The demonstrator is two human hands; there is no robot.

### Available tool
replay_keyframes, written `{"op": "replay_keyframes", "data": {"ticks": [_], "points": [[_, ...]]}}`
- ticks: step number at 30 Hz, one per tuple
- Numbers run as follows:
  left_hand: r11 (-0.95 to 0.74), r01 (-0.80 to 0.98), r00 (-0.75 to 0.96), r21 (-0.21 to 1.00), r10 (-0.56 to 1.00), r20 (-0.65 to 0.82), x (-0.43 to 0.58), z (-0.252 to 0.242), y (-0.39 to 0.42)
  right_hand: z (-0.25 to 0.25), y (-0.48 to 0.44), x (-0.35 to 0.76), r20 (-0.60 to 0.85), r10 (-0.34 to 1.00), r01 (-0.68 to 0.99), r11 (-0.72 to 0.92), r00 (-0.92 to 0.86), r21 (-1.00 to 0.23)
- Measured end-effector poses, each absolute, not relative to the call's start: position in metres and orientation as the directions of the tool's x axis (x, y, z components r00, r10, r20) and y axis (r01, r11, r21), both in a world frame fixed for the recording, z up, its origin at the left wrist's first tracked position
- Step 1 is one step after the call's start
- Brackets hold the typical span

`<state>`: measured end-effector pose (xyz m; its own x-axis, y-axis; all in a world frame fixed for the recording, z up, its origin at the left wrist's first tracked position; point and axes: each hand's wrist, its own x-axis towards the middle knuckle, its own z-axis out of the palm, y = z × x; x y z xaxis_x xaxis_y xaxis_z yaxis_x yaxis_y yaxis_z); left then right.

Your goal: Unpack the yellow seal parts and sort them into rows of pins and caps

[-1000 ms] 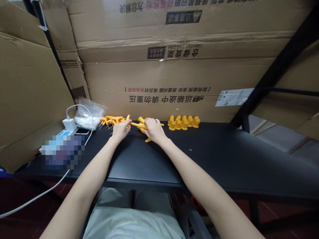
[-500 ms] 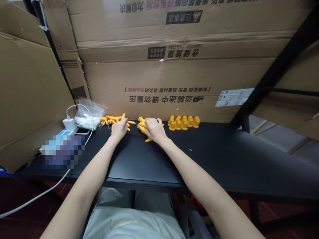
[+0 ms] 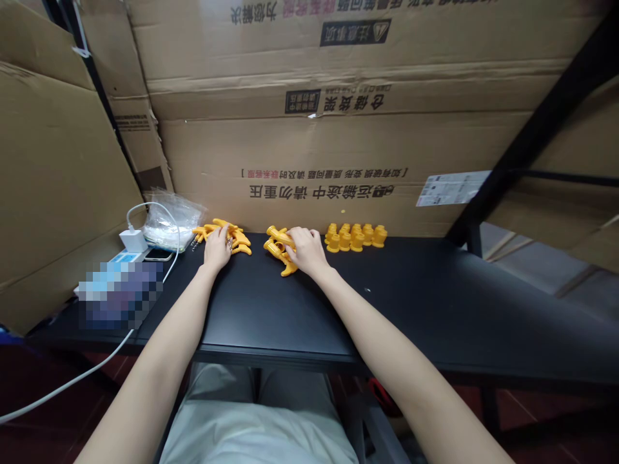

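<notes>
My left hand (image 3: 217, 249) is at the pile of orange-yellow curved, branching plastic pieces (image 3: 240, 241), its fingers curled down over one of them. Small metal chains hang from some of these pieces, and a bit of chain shows by my fingertips. My right hand (image 3: 309, 251) closes over the right end of a group of yellow plastic pieces with round flanged ends (image 3: 275, 247); its palm and fingers hide part of them. Just right of that hand, several short yellow stepped caps (image 3: 356, 241) stand upright in two rows.
A black table (image 3: 280, 309) runs beneath everything, backed by a cardboard wall (image 3: 309, 148). At left lie a clear plastic bag (image 3: 171, 219), a phone (image 3: 158, 255), a white charger (image 3: 133, 240) in a power strip, and a white cable (image 3: 111, 357) crossing the table edge.
My left hand has moved left and back over the curved pieces, away from my right hand. My right hand has shifted slightly right, uncovering more of the flanged pieces.
</notes>
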<state>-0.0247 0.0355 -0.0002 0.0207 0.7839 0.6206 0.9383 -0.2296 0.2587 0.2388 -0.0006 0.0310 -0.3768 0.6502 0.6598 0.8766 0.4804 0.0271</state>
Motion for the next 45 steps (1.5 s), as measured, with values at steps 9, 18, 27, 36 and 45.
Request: {"op": "replay_keyframes", "data": {"ticks": [9, 18, 27, 36, 45], "points": [[-0.133, 0.922, -0.056, 0.363, 0.882, 0.467, -0.026, -0.012, 0.047, 0.028, 0.002, 0.24, 0.684, 0.627, 0.864, 0.503, -0.373, 0.01], [-0.295, 0.899, 0.043, 0.323, 0.794, 0.607, -0.024, -0.02, 0.046, 0.035, 0.023, 0.28, 0.836, 0.524, 0.909, 0.249, 0.163, -0.333], [-0.407, 0.848, 0.114, 0.34, 0.767, 0.632, -0.023, -0.032, 0.059, -0.002, 0.039, 0.377, 0.437, 0.374, 0.532, -0.203, 0.818, -0.822], [-0.279, 0.922, 0.102, 0.27, 0.844, 0.526, -0.019, -0.028, 0.052, -0.012, 0.055, 0.398, 0.173, 0.507, 0.436, -0.462, 0.844, -0.772], [-0.331, 0.907, 0.109, 0.262, 0.783, 0.613, -0.014, -0.011, 0.04, -0.012, 0.055, 0.39, 0.404, 0.382, 0.514, -0.254, 0.831, -0.819]]}}
